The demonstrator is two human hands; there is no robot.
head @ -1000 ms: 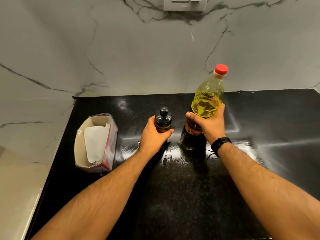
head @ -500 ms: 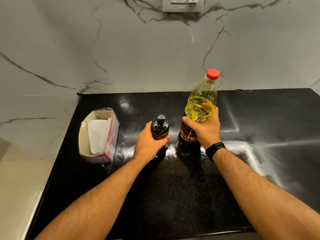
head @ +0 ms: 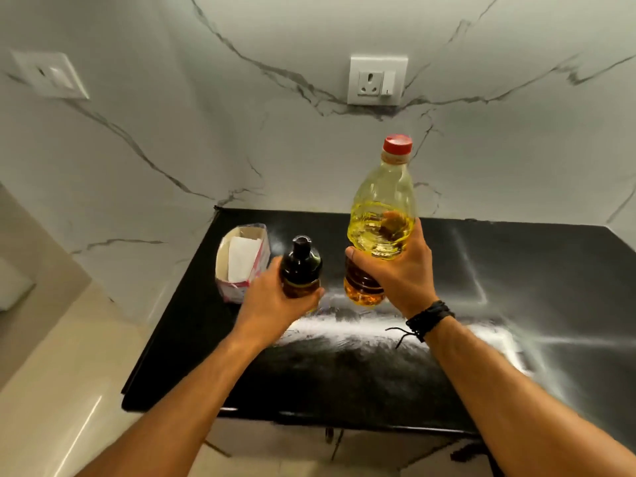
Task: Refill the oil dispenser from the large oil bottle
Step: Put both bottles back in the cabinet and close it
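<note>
yellow oil fills the bottle point(head: 380, 204), red cap point(head: 398, 145) still on, and the right hand point(head: 399, 270) grips it at the lower half, fingers curled round the body, thumb on the near side. just left of these fingers, the left hand point(head: 275, 301) wraps round the dark dispenser point(head: 301, 266), its black top above the fingers. behind the left knuckles a tissue box point(head: 241, 261) sits on the black counter point(head: 516, 287).
</note>
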